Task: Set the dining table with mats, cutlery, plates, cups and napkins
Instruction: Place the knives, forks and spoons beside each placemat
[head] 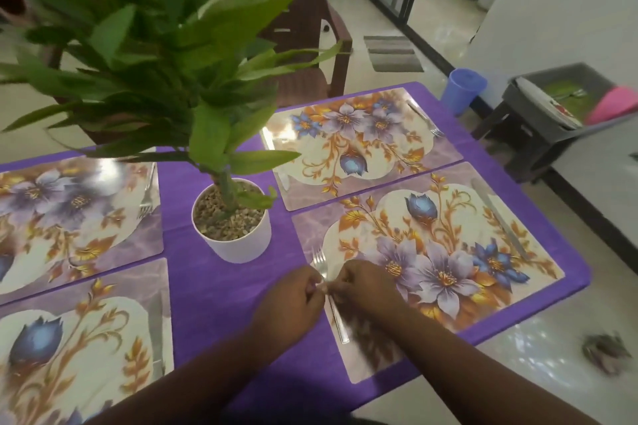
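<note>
While hands (324, 290) pinch fork (328, 290), potted plant (231, 217) sits just left

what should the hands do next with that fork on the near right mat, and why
Probably let go of the fork and draw back. It already lies flat along the left edge of the mat, tines pointing away, opposite the knife on the right edge. Both the left hand and right hand pinch its middle, so it looks placed, apart from a small straightening.
</note>
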